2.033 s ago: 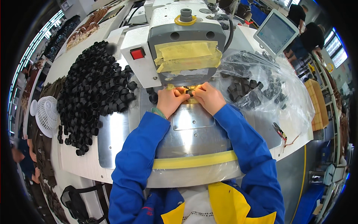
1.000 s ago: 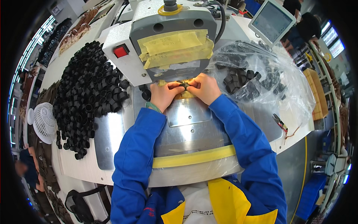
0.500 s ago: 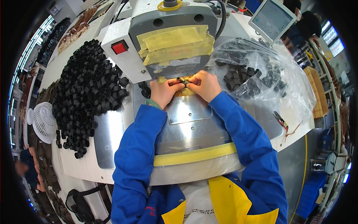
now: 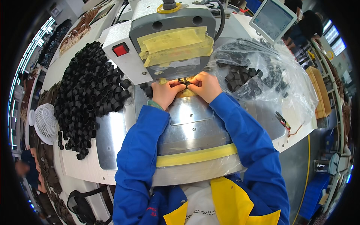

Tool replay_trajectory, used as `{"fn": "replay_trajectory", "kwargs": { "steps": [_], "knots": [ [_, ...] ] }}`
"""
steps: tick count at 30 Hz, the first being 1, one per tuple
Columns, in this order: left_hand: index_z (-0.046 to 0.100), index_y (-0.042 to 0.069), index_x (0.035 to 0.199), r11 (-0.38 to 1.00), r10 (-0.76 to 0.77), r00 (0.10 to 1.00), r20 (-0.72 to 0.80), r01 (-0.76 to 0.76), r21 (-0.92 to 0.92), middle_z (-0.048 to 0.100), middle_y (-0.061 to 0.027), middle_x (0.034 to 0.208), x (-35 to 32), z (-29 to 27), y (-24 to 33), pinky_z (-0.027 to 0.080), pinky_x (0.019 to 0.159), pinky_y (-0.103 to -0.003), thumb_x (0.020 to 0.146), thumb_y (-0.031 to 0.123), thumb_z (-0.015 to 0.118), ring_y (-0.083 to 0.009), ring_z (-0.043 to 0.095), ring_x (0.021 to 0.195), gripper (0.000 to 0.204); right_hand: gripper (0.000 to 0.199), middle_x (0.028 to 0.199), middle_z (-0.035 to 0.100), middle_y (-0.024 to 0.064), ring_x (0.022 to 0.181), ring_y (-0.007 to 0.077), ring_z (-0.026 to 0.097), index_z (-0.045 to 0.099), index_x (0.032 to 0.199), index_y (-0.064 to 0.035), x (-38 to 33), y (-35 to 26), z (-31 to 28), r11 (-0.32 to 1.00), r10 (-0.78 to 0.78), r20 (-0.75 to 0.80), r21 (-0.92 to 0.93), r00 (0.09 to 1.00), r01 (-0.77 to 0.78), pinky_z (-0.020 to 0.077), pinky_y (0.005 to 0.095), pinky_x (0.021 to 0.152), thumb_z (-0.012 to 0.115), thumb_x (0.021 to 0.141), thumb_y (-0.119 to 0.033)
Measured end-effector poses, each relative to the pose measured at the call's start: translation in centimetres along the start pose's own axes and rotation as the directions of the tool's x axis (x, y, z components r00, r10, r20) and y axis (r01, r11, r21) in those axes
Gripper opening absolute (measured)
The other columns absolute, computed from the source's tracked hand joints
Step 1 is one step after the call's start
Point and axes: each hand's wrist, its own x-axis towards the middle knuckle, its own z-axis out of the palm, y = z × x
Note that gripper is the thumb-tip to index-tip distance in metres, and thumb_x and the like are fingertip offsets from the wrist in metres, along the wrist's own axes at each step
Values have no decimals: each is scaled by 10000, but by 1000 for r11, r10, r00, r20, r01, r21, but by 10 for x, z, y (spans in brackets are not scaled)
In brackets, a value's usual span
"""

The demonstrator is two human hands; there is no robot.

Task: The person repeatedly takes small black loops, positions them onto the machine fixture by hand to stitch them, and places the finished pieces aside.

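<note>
Both my hands meet under the front of a grey and white bench machine (image 4: pixel 172 52) with yellow tape on its face. My left hand (image 4: pixel 165 92) and my right hand (image 4: pixel 206 87) pinch a small black part (image 4: pixel 184 84) between thumbs and fingers. Fingertips cover most of that part, so its exact kind cannot be made out. It sits at a brass-coloured fixture (image 4: pixel 186 79) beneath the machine head. Below my hands lies a shiny metal plate (image 4: pixel 191 110) with screws. A few black pieces (image 4: pixel 148 91) rest just left of my left hand.
A big heap of black short tubes (image 4: pixel 88 93) covers the table's left side. A clear plastic bag (image 4: pixel 258 71) with more black pieces lies at the right, near pliers (image 4: pixel 282 119). A screen (image 4: pixel 273 18) stands back right; a white fan (image 4: pixel 45 123) is far left.
My hands stay together at the same spot, still pinching the small black part. The view has shifted very slightly; nothing else has visibly moved.
</note>
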Motion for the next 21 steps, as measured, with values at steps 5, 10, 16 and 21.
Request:
{"fn": "replay_trajectory", "kwargs": {
  "steps": [5,10,16,21],
  "knots": [
    [682,69,751,997,-1,1000,27,3,-83,651,-68,713,-2,-7,1,399,701,-264,631,309,691,-184,608,672,268,204,691,557,85,582,182,558,614,742,-1,0,-1,5,998,-64,-31,-7,997,63,446,282,544,697,643,-158],
    [679,60,769,1000,-20,1000,21,21,-18,649,-81,717,-2,-3,5,402,697,-261,638,314,689,-188,599,649,286,202,686,548,84,589,178,555,604,732,-1,-1,-1,1,1000,-22,-18,10,1000,22,444,281,551,697,643,-157],
    [670,32,778,999,-21,999,32,22,-32,642,-86,711,-3,-4,9,417,690,-257,642,299,693,-164,585,613,301,187,646,513,65,539,165,513,589,730,-25,-1,4,2,986,-164,-106,-28,981,162,417,278,501,697,629,-140],
    [651,14,772,997,20,985,172,-6,-80,622,-67,668,-10,-19,15,429,610,-239,649,230,703,-139,573,594,254,197,687,553,71,598,225,552,551,686,-54,-8,-11,-11,995,-57,86,91,995,49,446,309,546,690,589,-155]
  ]
}}
